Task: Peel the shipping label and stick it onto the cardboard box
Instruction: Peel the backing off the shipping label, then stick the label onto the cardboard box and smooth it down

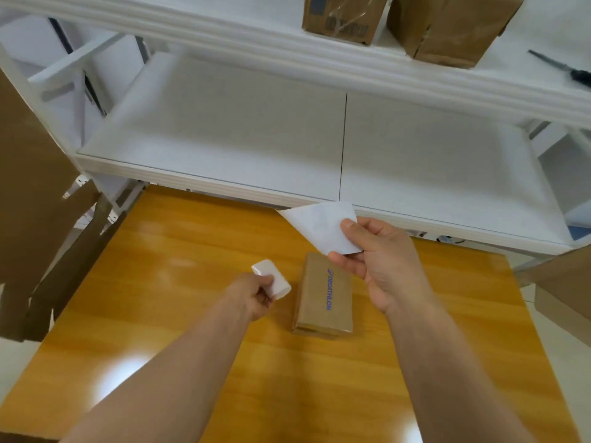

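A small brown cardboard box [324, 295] with blue print lies flat on the orange wooden table [179, 314]. My right hand [383, 260] pinches a blank white label sheet [319, 225] between thumb and fingers, holding it in the air just above the box's far end. My left hand [256, 292] grips a small white stack of labels [271, 278], left of the box and a little above the table. The label's printed side is not visible.
A white shelf unit [287, 139] stands right behind the table, its lower shelf bare. Two brown boxes [447, 24] and a dark tool [563, 68] sit on the upper shelf. Flattened cardboard [35, 203] leans at the left; more cardboard [563, 289] is at the right edge.
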Motion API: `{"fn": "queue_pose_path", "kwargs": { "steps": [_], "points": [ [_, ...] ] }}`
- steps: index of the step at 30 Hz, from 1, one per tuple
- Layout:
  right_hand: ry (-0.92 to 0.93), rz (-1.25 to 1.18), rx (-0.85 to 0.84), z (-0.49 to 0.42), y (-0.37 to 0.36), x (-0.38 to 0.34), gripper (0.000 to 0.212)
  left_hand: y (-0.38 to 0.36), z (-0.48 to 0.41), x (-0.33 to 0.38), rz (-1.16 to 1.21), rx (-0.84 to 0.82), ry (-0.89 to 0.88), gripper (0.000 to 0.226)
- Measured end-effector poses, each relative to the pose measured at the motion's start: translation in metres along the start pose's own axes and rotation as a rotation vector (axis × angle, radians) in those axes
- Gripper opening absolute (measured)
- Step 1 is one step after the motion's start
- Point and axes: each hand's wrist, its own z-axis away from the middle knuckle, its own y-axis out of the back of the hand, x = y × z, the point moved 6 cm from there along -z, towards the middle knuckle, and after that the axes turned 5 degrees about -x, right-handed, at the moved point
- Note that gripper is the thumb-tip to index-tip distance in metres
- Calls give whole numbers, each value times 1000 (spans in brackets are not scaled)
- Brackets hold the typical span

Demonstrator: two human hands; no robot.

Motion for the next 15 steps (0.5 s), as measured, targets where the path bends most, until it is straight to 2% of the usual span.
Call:
{"fn": "queue_pose_path", "kwargs": {
  "steps": [3,6,10,12,15],
  "points": [
    [-9,28,14,-3,3,6,10,6,-12,-5,33,56,-14,45],
    [-11,54,20,-5,7,9,7,24,-16,-12,-39,178,-6,42],
    [-20,92,34,-7,10,15,10,45,-9,-21,-145,322,110,30],
    [-30,109,32,-8,9,18,7,37,5,-20,-206,282,158,29],
    [-48,139,25,-10,5,23,7,19,16,-7,-262,209,79,52]
  ]
}}
